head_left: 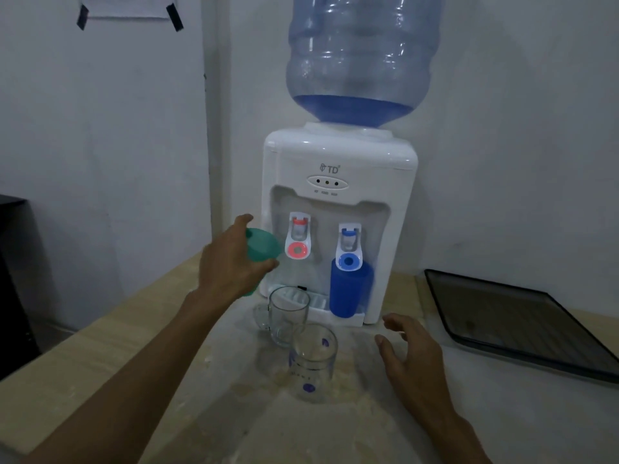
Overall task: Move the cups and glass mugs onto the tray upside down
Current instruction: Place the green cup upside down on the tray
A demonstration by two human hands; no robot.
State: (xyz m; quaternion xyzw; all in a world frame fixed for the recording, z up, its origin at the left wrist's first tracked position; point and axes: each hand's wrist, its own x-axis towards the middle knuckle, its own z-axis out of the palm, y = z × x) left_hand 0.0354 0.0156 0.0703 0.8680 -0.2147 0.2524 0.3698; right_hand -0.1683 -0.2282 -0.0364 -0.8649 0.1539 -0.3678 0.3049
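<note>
My left hand (231, 262) is wrapped around a green plastic cup (263, 246), held in the air left of the dispenser. A blue cup (348, 289) stands upright under the blue tap. Two clear glass mugs stand upright on the counter: a plain one (288, 313) with its handle to the left, and a nearer one (313, 360) with purple print. My right hand (410, 346) hovers with fingers spread, just right of the printed mug and not touching it. The dark tray (522, 316) lies at the right, with nothing on it.
A white water dispenser (338, 222) with a large blue bottle (361, 58) stands against the wall behind the mugs. The wooden counter (100, 363) ends at the left, beside a dark object (13, 279). A taped paper (127, 8) hangs on the wall.
</note>
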